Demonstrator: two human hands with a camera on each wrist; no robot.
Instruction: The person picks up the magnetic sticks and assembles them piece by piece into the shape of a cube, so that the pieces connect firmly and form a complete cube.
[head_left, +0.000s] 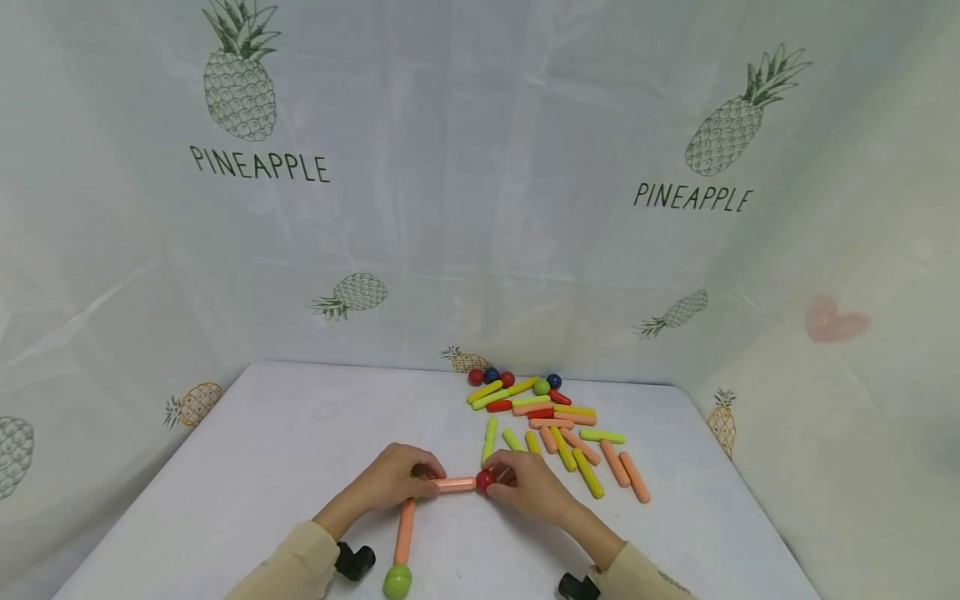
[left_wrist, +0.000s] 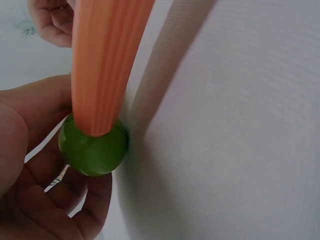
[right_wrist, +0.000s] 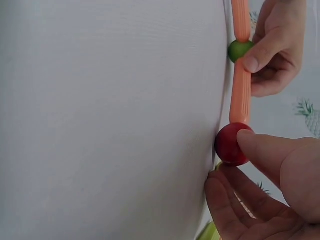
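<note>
My left hand (head_left: 401,477) grips a green ball (left_wrist: 93,150), its thumb lying along the end of an orange rod (right_wrist: 241,92) beside the ball. That rod runs across to a red ball (head_left: 485,481), which my right hand (head_left: 528,485) pinches between thumb and fingers. From the held green ball a second orange rod (head_left: 404,533) reaches toward the table's near side and ends in another green ball (head_left: 397,581). Together the rods form a corner shape low over the white tabletop. In the head view, the left fingers mostly hide the held green ball.
Several loose rods in orange, yellow, lime and red, such as a yellow rod (head_left: 588,473), lie spread beyond and right of my right hand. Behind them sit loose balls, among them a dark blue ball (head_left: 554,381). A curtain (head_left: 480,208) printed with pineapples surrounds the white table (head_left: 300,433).
</note>
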